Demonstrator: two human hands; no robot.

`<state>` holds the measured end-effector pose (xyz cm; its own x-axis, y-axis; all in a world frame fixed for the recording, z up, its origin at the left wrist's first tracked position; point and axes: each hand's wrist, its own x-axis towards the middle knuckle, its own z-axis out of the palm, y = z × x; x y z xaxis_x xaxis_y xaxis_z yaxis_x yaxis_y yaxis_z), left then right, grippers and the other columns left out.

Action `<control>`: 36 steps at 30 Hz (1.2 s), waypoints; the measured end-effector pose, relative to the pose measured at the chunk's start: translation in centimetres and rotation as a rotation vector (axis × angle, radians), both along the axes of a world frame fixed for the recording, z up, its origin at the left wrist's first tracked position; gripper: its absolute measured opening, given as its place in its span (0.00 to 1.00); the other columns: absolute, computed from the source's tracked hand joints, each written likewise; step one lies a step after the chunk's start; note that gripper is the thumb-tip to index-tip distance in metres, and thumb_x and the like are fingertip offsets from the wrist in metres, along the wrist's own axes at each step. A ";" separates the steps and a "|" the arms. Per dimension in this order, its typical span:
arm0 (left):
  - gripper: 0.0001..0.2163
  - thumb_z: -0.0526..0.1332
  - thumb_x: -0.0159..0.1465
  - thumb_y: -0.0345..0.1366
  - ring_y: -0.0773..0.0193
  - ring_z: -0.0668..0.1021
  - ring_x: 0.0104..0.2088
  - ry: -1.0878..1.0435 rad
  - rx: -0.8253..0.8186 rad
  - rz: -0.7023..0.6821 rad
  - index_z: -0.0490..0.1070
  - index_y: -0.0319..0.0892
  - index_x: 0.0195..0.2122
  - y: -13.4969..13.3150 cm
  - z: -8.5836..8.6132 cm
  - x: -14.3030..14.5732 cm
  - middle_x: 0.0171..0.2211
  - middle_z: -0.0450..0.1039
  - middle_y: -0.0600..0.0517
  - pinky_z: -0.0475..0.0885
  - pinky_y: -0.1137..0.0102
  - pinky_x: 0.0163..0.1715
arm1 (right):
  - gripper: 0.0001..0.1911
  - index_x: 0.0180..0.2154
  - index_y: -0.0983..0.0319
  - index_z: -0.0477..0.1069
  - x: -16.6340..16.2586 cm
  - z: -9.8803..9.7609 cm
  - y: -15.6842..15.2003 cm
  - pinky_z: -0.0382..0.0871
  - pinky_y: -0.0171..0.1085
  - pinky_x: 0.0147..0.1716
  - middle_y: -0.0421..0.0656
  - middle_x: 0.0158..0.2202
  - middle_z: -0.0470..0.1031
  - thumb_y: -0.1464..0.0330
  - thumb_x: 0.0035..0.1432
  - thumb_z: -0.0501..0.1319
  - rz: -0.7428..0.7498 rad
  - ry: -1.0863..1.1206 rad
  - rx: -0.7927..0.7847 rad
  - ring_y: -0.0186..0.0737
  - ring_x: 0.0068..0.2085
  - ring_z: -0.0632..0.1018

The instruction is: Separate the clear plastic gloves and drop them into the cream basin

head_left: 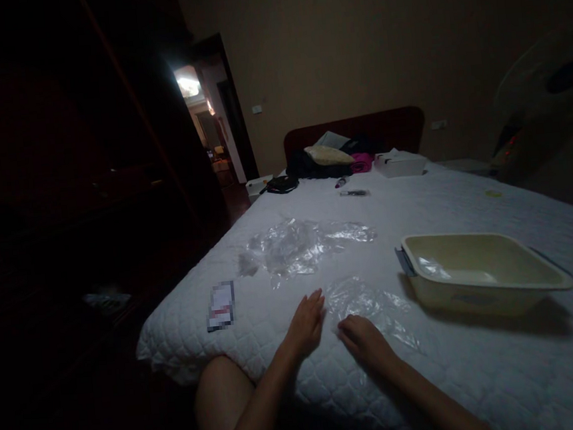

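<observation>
A thin transparent wrinkled plastic bag (375, 307) lies near the front edge of the white quilted bed (481, 372). The left hand (306, 324) is flat and open beside it. The right hand (362, 342) touches it, but the grip is not clear.

Bed (481, 372): one. Clear plastic pieces: two, far plastic piece (299, 244) and near plastic piece (374, 304). Cream tub (469, 296): one. Small packet (221, 306): one. White box (400, 163): one. Pen-like sticks: two, far stick (341, 182), near stick (353, 193).
</observation>
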<state>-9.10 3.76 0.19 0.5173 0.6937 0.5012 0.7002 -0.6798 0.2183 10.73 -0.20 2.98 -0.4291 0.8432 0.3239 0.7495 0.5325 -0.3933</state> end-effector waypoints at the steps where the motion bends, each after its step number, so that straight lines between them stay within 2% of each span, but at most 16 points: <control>1: 0.22 0.46 0.65 0.31 0.61 0.54 0.63 0.024 0.000 -0.053 0.47 0.42 0.61 -0.2 -0.1 0.0 0.62 0.51 0.44 0.54 0.54 0.59 | 0.07 0.36 0.63 0.71 -0.1 -0.1 -0.1 0.65 0.40 0.40 0.46 0.35 0.73 0.73 0.56 0.55 0.004 0.000 0.016 0.41 0.38 0.73; 3: 0.23 0.47 0.64 0.29 0.63 0.57 0.62 0.081 -0.037 -0.117 0.49 0.43 0.61 -0.4 -0.1 0.2 0.61 0.55 0.46 0.56 0.56 0.59 | 0.08 0.36 0.63 0.70 -0.2 -0.1 -0.2 0.65 0.39 0.40 0.46 0.35 0.73 0.75 0.55 0.54 0.021 -0.001 0.057 0.41 0.38 0.72; 6: 0.22 0.48 0.63 0.27 0.63 0.60 0.60 0.124 -0.086 -0.103 0.54 0.43 0.59 -0.6 0.0 0.3 0.59 0.59 0.46 0.57 0.58 0.59 | 0.08 0.35 0.63 0.69 -0.4 -0.3 -0.6 0.64 0.39 0.39 0.46 0.35 0.72 0.76 0.55 0.53 0.062 -0.001 0.138 0.40 0.38 0.71; 14: 0.23 0.48 0.62 0.26 0.62 0.59 0.61 0.135 -0.113 -0.075 0.56 0.43 0.58 -0.8 0.4 0.4 0.60 0.57 0.46 0.55 0.57 0.59 | 0.12 0.32 0.61 0.69 -0.8 -1.1 -2.6 0.64 0.37 0.34 0.45 0.31 0.72 0.77 0.59 0.49 0.197 -0.030 0.459 0.39 0.33 0.71; 18: 0.24 0.50 0.60 0.26 0.62 0.59 0.61 0.129 -0.128 -0.089 0.56 0.43 0.58 -0.8 0.5 0.4 0.60 0.56 0.46 0.55 0.57 0.60 | 0.12 0.33 0.61 0.69 -0.8 -1.1 -3.4 0.64 0.38 0.32 0.44 0.27 0.72 0.76 0.59 0.49 0.254 -0.019 0.507 0.38 0.30 0.71; 21: 0.23 0.50 0.61 0.27 0.62 0.61 0.60 0.046 -0.143 -0.092 0.57 0.44 0.58 -0.8 0.3 0.4 0.59 0.58 0.47 0.56 0.56 0.59 | 0.12 0.32 0.61 0.69 -0.6 -1.3 -3.6 0.63 0.37 0.30 0.43 0.25 0.71 0.76 0.59 0.48 0.216 -0.043 0.486 0.38 0.28 0.70; 23: 0.20 0.50 0.63 0.30 0.62 0.63 0.59 -0.095 -0.139 -0.066 0.58 0.45 0.57 -1.0 0.0 0.4 0.59 0.59 0.47 0.59 0.57 0.57 | 0.14 0.29 0.61 0.69 -0.4 -1.3 -3.7 0.62 0.36 0.28 0.43 0.24 0.70 0.76 0.59 0.47 0.178 -0.074 0.450 0.38 0.27 0.70; 27: 0.17 0.51 0.65 0.34 0.62 0.64 0.58 -0.342 -0.095 -0.037 0.61 0.45 0.55 -2.1 -0.8 0.6 0.58 0.60 0.47 0.65 0.59 0.54 | 0.12 0.32 0.63 0.69 -0.2 -1.0 -4.0 0.64 0.37 0.30 0.46 0.29 0.72 0.77 0.56 0.48 0.180 -0.052 0.365 0.39 0.31 0.71; 32: 0.13 0.51 0.64 0.33 0.61 0.70 0.53 -0.313 -0.192 -0.113 0.68 0.44 0.49 -3.5 -1.1 0.7 0.49 0.71 0.48 0.66 0.60 0.53 | 0.10 0.36 0.62 0.69 -0.5 0.0 -4.5 0.67 0.38 0.35 0.47 0.35 0.73 0.74 0.57 0.51 0.202 0.075 0.247 0.40 0.36 0.73; 36: 0.13 0.53 0.61 0.30 0.61 0.72 0.50 -0.391 -0.279 -0.051 0.71 0.43 0.45 -3.5 -1.0 0.8 0.47 0.73 0.49 0.67 0.61 0.52 | 0.08 0.36 0.61 0.69 -0.6 0.9 -4.2 0.69 0.39 0.38 0.46 0.36 0.73 0.71 0.58 0.52 0.174 0.241 0.108 0.40 0.38 0.74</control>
